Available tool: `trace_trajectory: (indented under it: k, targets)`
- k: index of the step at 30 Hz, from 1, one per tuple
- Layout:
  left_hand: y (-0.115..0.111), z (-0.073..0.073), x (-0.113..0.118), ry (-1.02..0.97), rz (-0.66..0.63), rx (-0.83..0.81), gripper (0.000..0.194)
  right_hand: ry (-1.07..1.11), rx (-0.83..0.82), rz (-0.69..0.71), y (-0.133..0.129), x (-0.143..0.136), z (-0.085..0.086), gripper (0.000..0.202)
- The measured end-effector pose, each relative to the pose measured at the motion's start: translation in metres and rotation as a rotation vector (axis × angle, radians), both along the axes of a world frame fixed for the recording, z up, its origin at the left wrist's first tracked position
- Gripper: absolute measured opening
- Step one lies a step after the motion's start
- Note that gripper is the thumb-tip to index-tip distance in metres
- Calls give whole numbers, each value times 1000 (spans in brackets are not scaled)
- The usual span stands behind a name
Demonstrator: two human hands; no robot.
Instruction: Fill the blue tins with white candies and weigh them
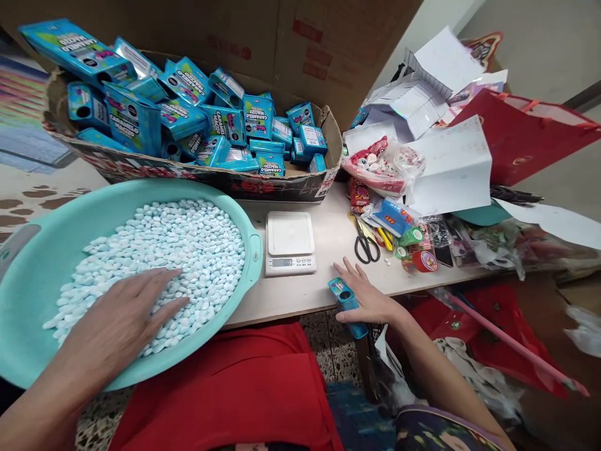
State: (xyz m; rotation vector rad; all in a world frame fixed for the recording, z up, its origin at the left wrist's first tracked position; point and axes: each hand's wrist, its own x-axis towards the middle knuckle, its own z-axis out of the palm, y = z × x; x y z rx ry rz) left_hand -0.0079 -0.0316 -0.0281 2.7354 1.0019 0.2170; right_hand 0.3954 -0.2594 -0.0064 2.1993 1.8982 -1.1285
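My left hand [124, 313] rests on the pale blue candies [188, 238] in a large turquoise basin [42, 250], its fingers partly spread and touching the top layer. At the table's front edge, my right hand [369, 297] holds a small blue box [346, 293] with a dark round opening on its end. Between the hands, nearer the back, sits a white digital scale [290, 235] with a bare weighing plate. Behind the basin, a cardboard box [291, 188] holds several blue packages [225, 125] lettered "Caramelo Macizo".
Black-handled scissors [367, 248], a yellow cutter [385, 238] and tape rolls [424, 260] lie right of the scale. Behind them are an open candy bag [380, 166], papers [451, 166] and a red bag [521, 138]. Red fabric [225, 394] covers my lap.
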Motion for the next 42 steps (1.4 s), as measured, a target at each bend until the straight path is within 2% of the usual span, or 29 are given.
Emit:
trace_trajectory:
  k: [6,11,13,17,20,23,25,27,30,32,34,36,39,42]
  targets:
    - [0,5,4,68,-37,3,58,-20,-126,52,3,0,-2,120]
    - [-1,4,4,65,-40,15,61,20,-76,6,-19,-4,9,111]
    - [-2,5,4,66,-70,17,63,45,-87,-54,-35,-6,20,96]
    - [-4,10,5,93,-77,-10,63,18,-264,-266,-66,-8,37,57]
    - [-6,10,5,109,-39,-42,61,-2,-186,-477,-81,-5,38,58]
    - [-7,5,4,111,-15,-61,59,285,49,-643,-82,-5,25,70]
    - [-8,1,3,101,9,-58,56,522,237,-753,-74,-11,9,71]
    - [-9,0,4,90,45,-50,54,650,488,-887,-59,-22,-11,73]
    - [-12,3,6,87,85,-47,50,661,893,-1076,-29,-38,-44,81]
    - [-14,8,7,82,96,-43,47,569,1058,-1203,-10,-46,-63,84]
    - [-17,13,8,71,109,-15,47,450,1106,-1282,4,-52,-75,83]
    - [-18,18,9,70,69,22,52,392,1114,-1267,13,-55,-82,81]
    - [-17,24,11,99,-192,-2,50,369,1132,-1182,16,-56,-85,87]
    - [-9,26,20,139,-421,-28,45,290,1108,-1184,17,-54,-89,101]
